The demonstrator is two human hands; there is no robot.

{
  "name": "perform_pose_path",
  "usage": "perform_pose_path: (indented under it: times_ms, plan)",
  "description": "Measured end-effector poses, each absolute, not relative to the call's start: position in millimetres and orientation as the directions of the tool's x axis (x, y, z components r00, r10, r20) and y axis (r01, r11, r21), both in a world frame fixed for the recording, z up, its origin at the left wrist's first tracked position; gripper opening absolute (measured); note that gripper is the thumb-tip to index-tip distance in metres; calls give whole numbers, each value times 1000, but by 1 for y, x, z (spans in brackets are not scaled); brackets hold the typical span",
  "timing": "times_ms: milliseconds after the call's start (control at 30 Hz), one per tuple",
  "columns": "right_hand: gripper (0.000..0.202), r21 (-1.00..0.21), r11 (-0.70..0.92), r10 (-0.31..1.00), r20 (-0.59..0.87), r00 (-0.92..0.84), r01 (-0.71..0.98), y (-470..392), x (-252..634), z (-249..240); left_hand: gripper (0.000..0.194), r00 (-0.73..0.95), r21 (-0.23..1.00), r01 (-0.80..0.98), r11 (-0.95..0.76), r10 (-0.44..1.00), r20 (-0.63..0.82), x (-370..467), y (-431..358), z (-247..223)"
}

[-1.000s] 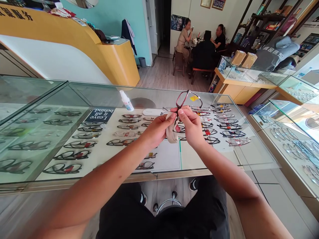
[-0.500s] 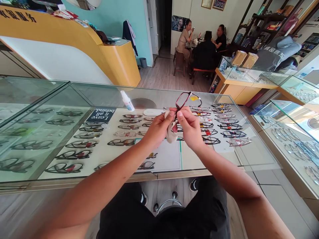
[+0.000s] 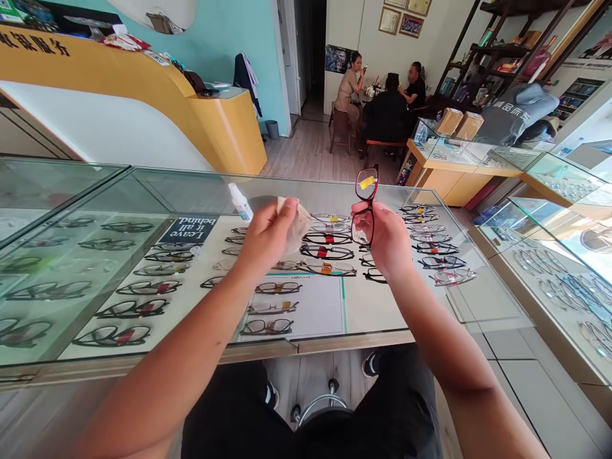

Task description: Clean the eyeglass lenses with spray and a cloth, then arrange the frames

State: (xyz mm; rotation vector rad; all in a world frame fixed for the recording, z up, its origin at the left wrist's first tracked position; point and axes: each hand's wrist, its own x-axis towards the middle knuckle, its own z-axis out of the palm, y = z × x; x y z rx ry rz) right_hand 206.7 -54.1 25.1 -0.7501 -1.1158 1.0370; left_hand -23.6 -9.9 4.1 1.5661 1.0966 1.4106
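My left hand (image 3: 270, 234) is closed on a pale cloth (image 3: 297, 226), held above the glass counter. To its right, my right hand (image 3: 386, 234) grips a pair of dark red glasses (image 3: 367, 210) by the frame. The glasses are turned on end, one lens above the other, with a yellow sticker on the upper lens. Cloth and glasses are apart. A white spray bottle (image 3: 240, 202) stands on the counter beyond my left hand.
Under the glass top (image 3: 382, 322) lie rows of glasses and a dark sign (image 3: 189, 230). More display cases (image 3: 549, 280) stand at the right. Several people (image 3: 389, 108) sit at a table at the back, past a yellow desk (image 3: 229, 131).
My hands have moved apart. The cloth has come off the glasses and gone left with my left hand, while my right hand has turned the glasses on end and moved slightly right.
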Motion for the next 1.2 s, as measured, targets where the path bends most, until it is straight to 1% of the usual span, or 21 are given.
perform_pose_path:
  times_ms: [100, 200, 267, 333, 400, 467, 500, 533, 600, 667, 733, 800, 867, 1033, 1133, 1200]
  plan:
    - [29, -907, 369, 928, 349, 129, -202, -50, 212, 25, 42, 38, 852, 328, -409, 906, 421, -38, -3, 18]
    - [30, -918, 384, 914, 363, 180, -96, -46, 217, 23, 27, 17, 756, 553, -351, 912, 410, -47, 2, 26]
    - [31, -921, 388, 910, 377, 175, -35, -45, 219, 23, 24, 30, 654, 710, -263, 938, 344, -54, 7, 22]
    - [33, -922, 386, 910, 388, 149, 40, -44, 221, 23, 23, 82, 500, 843, -200, 966, 247, -62, 13, 14]
    - [36, -913, 393, 908, 404, 114, 108, -45, 223, 25, 20, 158, 359, 908, -215, 970, 183, -68, 18, 4]
    - [38, -899, 418, 901, 429, 71, 132, -47, 224, 27, 19, 216, 307, 912, -271, 955, 203, -69, 20, -2]
    - [39, -892, 435, 896, 443, 42, 125, -48, 224, 28, 22, 225, 300, 908, -292, 945, 239, -67, 20, -2]
    - [39, -886, 450, 891, 453, 7, 114, -49, 224, 29, 27, 225, 307, 897, -318, 926, 302, -63, 18, -2]
    - [38, -880, 462, 887, 457, -71, 108, -52, 223, 32, 41, 211, 350, 842, -411, 847, 489, -51, 11, 1]
    - [38, -878, 460, 885, 442, -145, 131, -55, 222, 34, 55, 183, 385, 716, -582, 689, 701, -37, 2, 4]
    - [37, -881, 448, 887, 416, -200, 153, -57, 220, 35, 73, 181, 349, 620, -703, 561, 808, -26, -7, 4]
    - [35, -887, 435, 885, 389, -256, 153, -58, 219, 34, 87, 226, 295, 587, -754, 502, 835, -20, -14, 2]
    - [33, -891, 430, 874, 371, -313, 146, -57, 217, 32, 89, 267, 252, 570, -782, 465, 844, -18, -18, -1]
    - [34, -899, 417, 854, 337, -396, 132, -56, 215, 27, 72, 278, 192, 520, -832, 377, 883, -22, -19, -4]
    - [34, -901, 414, 851, 330, -408, 134, -57, 215, 27, 70, 270, 190, 549, -814, 388, 881, -23, -20, -5]
    - [32, -873, 460, 840, 369, -398, 161, -57, 215, 27, 69, 271, 184, 563, -806, 390, 880, -24, -21, -5]
